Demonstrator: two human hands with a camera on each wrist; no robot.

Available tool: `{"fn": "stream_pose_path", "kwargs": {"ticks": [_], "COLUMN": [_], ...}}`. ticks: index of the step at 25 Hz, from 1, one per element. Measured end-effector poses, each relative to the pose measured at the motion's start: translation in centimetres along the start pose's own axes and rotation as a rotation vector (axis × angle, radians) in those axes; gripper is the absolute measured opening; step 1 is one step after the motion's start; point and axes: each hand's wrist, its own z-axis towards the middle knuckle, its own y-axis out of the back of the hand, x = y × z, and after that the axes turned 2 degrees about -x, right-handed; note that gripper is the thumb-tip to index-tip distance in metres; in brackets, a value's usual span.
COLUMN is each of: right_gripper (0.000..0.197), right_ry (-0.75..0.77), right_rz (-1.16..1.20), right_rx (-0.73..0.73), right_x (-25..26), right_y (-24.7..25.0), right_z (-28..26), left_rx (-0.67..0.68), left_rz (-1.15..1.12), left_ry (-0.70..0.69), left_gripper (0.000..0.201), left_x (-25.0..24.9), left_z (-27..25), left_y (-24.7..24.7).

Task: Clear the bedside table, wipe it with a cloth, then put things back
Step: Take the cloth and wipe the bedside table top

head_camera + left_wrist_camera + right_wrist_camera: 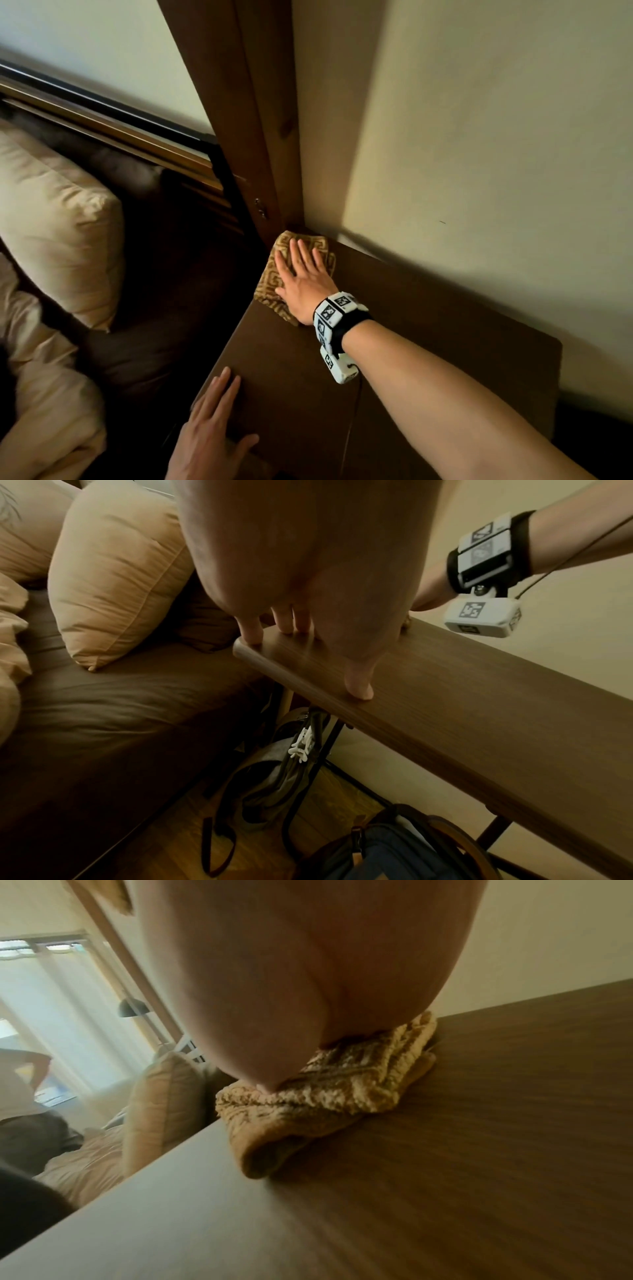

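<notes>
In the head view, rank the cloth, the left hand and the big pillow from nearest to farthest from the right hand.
1. cloth: directly under the right hand, at the table's far corner.
2. left hand: flat on the near table edge.
3. pillow: on the bed, far to the left.

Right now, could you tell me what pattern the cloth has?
The cloth: tan-and-brown geometric maze pattern, clearest in the right wrist view.

Cloth (pixel 274 274) on table (pixel 428 359) far corner — bed (pixel 137 349) left.
</notes>
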Motion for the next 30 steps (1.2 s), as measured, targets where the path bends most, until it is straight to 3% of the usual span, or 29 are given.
{"fn": "stream_pose_path", "kwargs": {"ticks": [2,4,7,11,14,17,20,22,26,28,30], "right_gripper": [0.077,0.077,0.077,0.077,0.077,0.078,0.079,0.08,0.081,0.08,0.078], "right_ry": [0.096,0.097,-0.119,-0.336,-0.27,-0.144,-0.04,-0.058,-0.321,-0.525,-0.608], "right_rz": [-0.013,-0.02,0.023,0.052,0.037,-0.002,-0.009,0.002,-0.002,0.072,0.11], "right_rx": [0.027,0.061,0.1,0.046,-0.003,-0.021,-0.01,-0.016,0.054,0.086,0.05], "right_x": [1.1,0.2,-4.0,-6.4,-3.8,0.8,3.5,2.7,-5.1,-8.6,-9.6], "right_y": [-0.9,-1.8,-1.7,0.7,1.1,0.0,-2.3,-4.5,-6.4,-5.5,-4.7], "right_z": [-1.7,-5.2,-9.3,-4.8,0.9,1.9,-3.4,-9.2,-19.1,-19.9,-17.5], "left_rx": [0.039,0.1,0.129,0.116,0.029,-0.037,-0.072,-0.075,-0.09,-0.094,-0.089], "left_rz": [0.028,0.031,0.059,0.011,-0.011,0.009,0.018,0.003,0.006,0.003,-0.002], "left_ry": [-0.003,0.002,0.0,0.047,0.036,0.025,0.016,0.027,0.053,0.082,0.09], "left_gripper": [0.11,0.11,0.111,0.113,0.111,0.11,0.112,0.112,0.112,0.113,0.113], "left_x": [0.2,0.3,0.1,-0.1,-0.8,-1.0,-0.5,-0.4,-1.3,-1.8,-2.2], "left_z": [-0.1,-0.1,-0.1,-0.3,-0.5,-0.6,-0.6,-0.7,-0.6,-0.5,-0.5], "left_y": [0.0,0.3,0.4,0.7,0.9,0.8,0.1,0.0,0.3,0.8,0.8]}}
